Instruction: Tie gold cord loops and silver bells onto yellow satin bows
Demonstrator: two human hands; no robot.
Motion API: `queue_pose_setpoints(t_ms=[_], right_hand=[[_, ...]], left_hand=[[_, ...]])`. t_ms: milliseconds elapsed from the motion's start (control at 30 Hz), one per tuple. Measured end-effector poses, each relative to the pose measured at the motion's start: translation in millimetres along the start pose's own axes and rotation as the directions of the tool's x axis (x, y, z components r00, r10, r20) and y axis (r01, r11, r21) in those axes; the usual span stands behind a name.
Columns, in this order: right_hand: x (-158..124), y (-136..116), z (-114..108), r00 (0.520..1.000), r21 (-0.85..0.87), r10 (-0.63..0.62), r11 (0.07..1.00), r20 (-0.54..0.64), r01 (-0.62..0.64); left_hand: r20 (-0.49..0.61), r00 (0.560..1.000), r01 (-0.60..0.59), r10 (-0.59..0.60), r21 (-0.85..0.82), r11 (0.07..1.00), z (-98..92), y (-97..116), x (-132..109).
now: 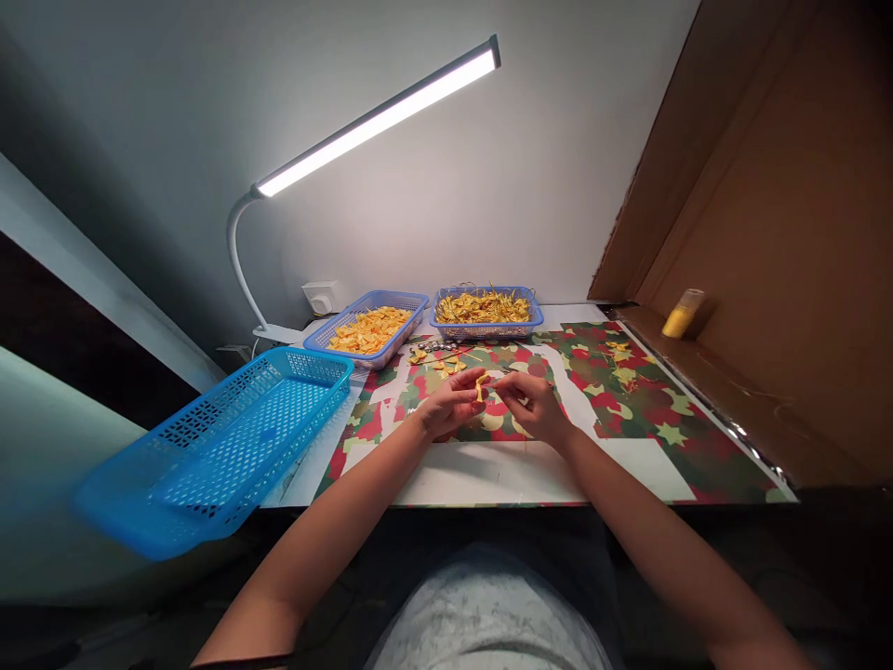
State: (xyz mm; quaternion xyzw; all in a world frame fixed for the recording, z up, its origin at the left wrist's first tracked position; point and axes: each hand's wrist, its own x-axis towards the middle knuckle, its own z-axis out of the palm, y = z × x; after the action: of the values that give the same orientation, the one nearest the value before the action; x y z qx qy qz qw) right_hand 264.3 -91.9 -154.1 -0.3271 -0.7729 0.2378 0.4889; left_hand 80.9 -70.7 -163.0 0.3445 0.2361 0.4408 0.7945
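Observation:
My left hand [450, 404] pinches a small yellow ribbon bow [481, 387] between thumb and fingertips, above the patterned table cover. Just to its right, my right hand [531, 406] is closed in a pinch near the bow; what its fingertips hold is too small to make out. Beyond the hands, several loose yellow bows [450, 367] lie on the cover beside a row of small shiny round pieces [441, 346]. One blue-violet basket [393, 356] holds a heap of yellow bows. A second basket [488, 330] is filled with gold bows and thin gold cords.
A large blue basket [269, 447] stands at the left table edge. Behind it rises a lit desk lamp [380, 121]. Yellow scraps [620, 358] lie at the right of the cover [726, 456]. Near the cardboard wall stands a small container with yellow contents [680, 316].

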Motion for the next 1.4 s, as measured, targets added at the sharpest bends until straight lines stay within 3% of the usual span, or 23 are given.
queue_pose_setpoints(t_ms=[600, 1400], right_hand=[[-0.3, 0.7, -0.3, 0.999, -0.024, -0.047, 0.999, 0.004, 0.047], [0.8, 1.4, 0.8, 0.977, -0.017, -0.208, 0.978, -0.052, 0.208]], left_hand=[[0.01, 1.0, 0.016, -0.016, -0.002, 1.0, -4.2, -1.6, 0.9], [0.024, 1.0, 0.015, -0.014, -0.057, 0.998, -2.5, -1.2, 0.7]])
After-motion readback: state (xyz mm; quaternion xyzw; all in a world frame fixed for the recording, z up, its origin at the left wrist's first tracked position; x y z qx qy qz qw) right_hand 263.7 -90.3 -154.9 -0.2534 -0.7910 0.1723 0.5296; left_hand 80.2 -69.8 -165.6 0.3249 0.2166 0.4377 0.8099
